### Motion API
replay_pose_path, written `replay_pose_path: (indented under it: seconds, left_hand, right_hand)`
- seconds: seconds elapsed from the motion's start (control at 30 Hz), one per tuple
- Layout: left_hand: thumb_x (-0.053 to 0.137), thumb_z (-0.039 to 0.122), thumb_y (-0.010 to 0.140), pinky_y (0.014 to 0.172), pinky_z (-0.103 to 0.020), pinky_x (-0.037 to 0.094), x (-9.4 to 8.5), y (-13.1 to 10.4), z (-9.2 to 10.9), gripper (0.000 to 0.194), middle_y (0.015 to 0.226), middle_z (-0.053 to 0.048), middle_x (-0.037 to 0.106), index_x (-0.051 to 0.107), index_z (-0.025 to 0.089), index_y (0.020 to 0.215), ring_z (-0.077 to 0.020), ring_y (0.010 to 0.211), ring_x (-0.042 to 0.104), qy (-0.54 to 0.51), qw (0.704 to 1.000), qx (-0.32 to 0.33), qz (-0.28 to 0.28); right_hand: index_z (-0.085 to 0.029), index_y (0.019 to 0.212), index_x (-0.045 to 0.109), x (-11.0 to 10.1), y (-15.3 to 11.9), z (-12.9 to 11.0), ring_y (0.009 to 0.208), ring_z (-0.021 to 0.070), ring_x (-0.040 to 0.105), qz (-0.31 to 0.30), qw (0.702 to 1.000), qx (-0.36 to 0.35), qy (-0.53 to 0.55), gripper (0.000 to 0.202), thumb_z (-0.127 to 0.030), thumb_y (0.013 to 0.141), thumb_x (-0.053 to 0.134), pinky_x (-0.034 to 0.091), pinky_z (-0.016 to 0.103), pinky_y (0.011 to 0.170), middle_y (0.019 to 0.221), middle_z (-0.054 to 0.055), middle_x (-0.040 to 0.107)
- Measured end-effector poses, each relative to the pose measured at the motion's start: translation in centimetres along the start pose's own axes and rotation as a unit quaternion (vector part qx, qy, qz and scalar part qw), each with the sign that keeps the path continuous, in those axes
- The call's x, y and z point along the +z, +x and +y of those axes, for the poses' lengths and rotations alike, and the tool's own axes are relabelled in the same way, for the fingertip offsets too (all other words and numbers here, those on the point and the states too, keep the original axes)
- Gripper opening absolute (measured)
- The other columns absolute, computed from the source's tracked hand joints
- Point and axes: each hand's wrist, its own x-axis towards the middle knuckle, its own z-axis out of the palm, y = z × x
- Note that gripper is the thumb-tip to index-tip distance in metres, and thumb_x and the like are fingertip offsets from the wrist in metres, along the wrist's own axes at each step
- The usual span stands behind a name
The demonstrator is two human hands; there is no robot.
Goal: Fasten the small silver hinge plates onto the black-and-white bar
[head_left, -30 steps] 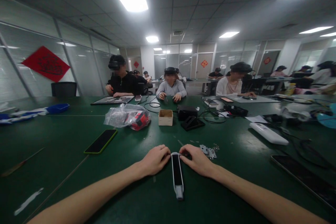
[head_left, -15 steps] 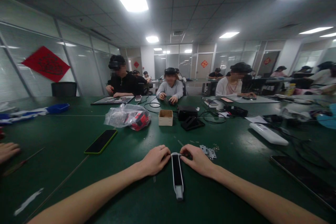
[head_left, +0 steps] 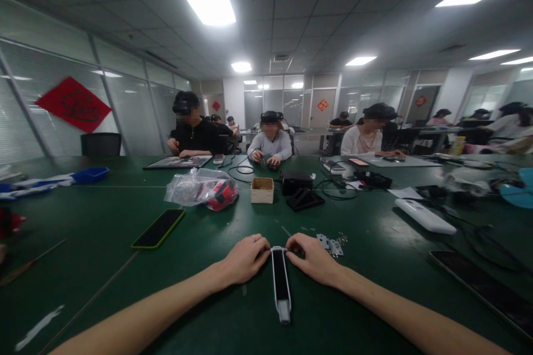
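Note:
A long, narrow piece with a white frame and a black strip [head_left: 280, 277] lies on the green table in front of me, with a grey block at its near end. My left hand [head_left: 247, 257] has its fingers closed at the left of the far end. On the opposite side, the fingers of my right hand [head_left: 313, 258] pinch the far right corner. The fingertips hide the exact grip. Just beyond my right hand lie several flat metal plates [head_left: 330, 244] and small rings [head_left: 342, 237].
A green-rimmed phone [head_left: 158, 228] lies to the left and a dark phone [head_left: 478, 288] to the right. Farther off are a plastic bag with red parts [head_left: 202, 188], a small open box [head_left: 262, 191], a black box [head_left: 296, 182] and a white device [head_left: 425, 216]. Several people sit opposite.
The whole view has shifted slightly downward in the frame. Both hands keep their place at the piece's far end. Another person's hand at the left edge has mostly moved out of view.

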Motion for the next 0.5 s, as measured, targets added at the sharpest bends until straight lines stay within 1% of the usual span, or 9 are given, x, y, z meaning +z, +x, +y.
replay_pose_path:
  seconds: [0.17, 0.27, 0.33, 0.4, 0.5]
  left_hand:
    - [0.042, 0.023, 0.092, 0.068, -0.026, 0.041, -0.3, 0.0, 0.2, 0.013, 0.089, -0.004, 0.056, 0.054, 0.018, 0.094, -0.0161, 0.078, 0.052, -0.007, 1.0, -0.009, -0.008]
    - [0.042, 0.023, 0.092, 0.068, -0.027, 0.042, -0.3, 0.1, 0.1, 0.014, 0.089, -0.004, 0.056, 0.054, 0.017, 0.093, -0.0164, 0.079, 0.052, -0.009, 1.0, -0.009, -0.012]
    - [0.042, 0.023, 0.092, 0.069, -0.027, 0.042, -0.3, 0.1, 0.0, 0.014, 0.09, -0.005, 0.057, 0.054, 0.017, 0.094, -0.0166, 0.079, 0.053, -0.011, 1.0, -0.006, -0.011]
    - [0.041, 0.023, 0.093, 0.07, -0.027, 0.042, -0.1, 0.1, -0.1, 0.015, 0.09, -0.005, 0.057, 0.054, 0.017, 0.095, -0.0168, 0.08, 0.053, -0.015, 1.0, -0.002, -0.008]
    - [0.04, 0.024, 0.093, 0.072, -0.028, 0.042, 0.1, 0.1, -0.3, 0.016, 0.091, -0.005, 0.057, 0.055, 0.018, 0.095, -0.017, 0.081, 0.053, -0.02, 1.0, 0.002, -0.006]
  right_hand:
    - [-0.017, 0.092, 0.061, 0.3, 0.0, 0.3, 0.079, 0.0159, 0.056, 0.0, 1.0, 0.003, -0.015, 0.014, -0.026, 0.083, 0.055, 0.046, 0.028, 0.07, 0.088, 0.004, 0.061]
    - [-0.017, 0.093, 0.061, -0.5, 0.4, 0.3, 0.077, 0.0152, 0.056, -0.008, 1.0, -0.011, -0.022, 0.015, -0.027, 0.083, 0.055, 0.046, 0.027, 0.069, 0.088, 0.004, 0.061]
    - [-0.017, 0.094, 0.061, -2.1, 0.8, 0.2, 0.077, 0.015, 0.056, -0.011, 0.999, -0.031, -0.04, 0.017, -0.028, 0.082, 0.055, 0.046, 0.027, 0.069, 0.09, 0.004, 0.062]
    - [-0.017, 0.094, 0.062, -4.3, 1.2, 0.2, 0.08, 0.0154, 0.056, -0.015, 0.997, -0.042, -0.065, 0.018, -0.029, 0.082, 0.054, 0.045, 0.027, 0.071, 0.091, 0.004, 0.062]
    - [-0.018, 0.091, 0.064, -8.0, 1.6, 1.0, 0.077, 0.0161, 0.057, -0.064, 0.992, -0.018, -0.111, 0.019, -0.031, 0.081, 0.056, 0.044, 0.027, 0.07, 0.088, 0.004, 0.064]
